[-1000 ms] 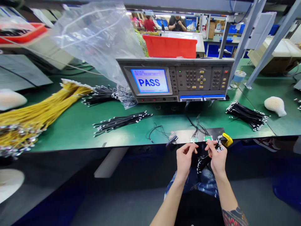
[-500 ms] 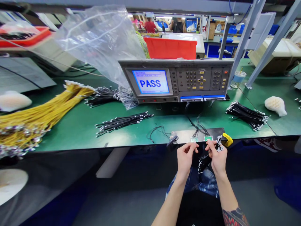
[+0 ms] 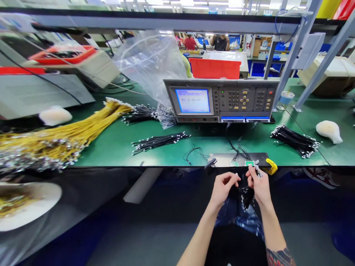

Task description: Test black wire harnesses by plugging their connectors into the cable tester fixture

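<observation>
My left hand is in front of the bench edge, thumb and fingertips pinched on a small white connector end. My right hand is closed around a bundle of black cables with white ends, which hangs down between the hands. Its fingertips are just below the right green circuit board. The left green board lies beside it on a metal plate. Black wires run from both boards up to the tester, whose screen shows small, blurred text.
Black cable bundles lie on the bench left and right. Yellow cables spread at the left. A yellow-handled clamp and a black clamp flank the plate. A red bin stands behind the tester.
The large PASS on the tester screen is gone, and a green light shows on its panel. My left hand has moved down, away from the left board. The whole view has shifted.
</observation>
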Demonstrator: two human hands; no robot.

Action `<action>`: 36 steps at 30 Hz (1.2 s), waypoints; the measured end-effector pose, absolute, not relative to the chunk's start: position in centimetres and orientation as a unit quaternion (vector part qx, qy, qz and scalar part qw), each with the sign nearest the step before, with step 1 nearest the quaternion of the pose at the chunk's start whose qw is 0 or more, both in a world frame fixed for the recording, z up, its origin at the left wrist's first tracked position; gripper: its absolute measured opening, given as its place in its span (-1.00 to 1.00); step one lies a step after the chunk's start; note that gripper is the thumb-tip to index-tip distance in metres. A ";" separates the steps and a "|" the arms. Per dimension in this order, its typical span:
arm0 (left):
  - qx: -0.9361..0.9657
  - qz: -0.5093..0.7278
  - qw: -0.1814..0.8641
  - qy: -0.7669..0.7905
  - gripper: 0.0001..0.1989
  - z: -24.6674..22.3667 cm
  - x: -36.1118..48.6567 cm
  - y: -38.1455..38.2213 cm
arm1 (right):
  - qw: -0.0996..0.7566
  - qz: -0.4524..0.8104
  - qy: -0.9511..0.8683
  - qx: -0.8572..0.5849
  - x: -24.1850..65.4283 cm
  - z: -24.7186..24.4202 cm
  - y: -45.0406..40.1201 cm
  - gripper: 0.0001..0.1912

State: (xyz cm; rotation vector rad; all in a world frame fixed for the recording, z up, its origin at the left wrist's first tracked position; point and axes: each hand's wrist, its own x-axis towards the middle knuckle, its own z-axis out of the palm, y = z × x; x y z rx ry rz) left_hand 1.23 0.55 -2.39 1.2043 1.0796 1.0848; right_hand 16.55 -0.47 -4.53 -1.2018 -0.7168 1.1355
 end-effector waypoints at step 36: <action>0.525 0.426 0.644 0.358 -0.45 -0.9 3.6 -3.2 | 0.789 0.492 -0.184 -0.318 19.3 1.6 -4.8 -0.25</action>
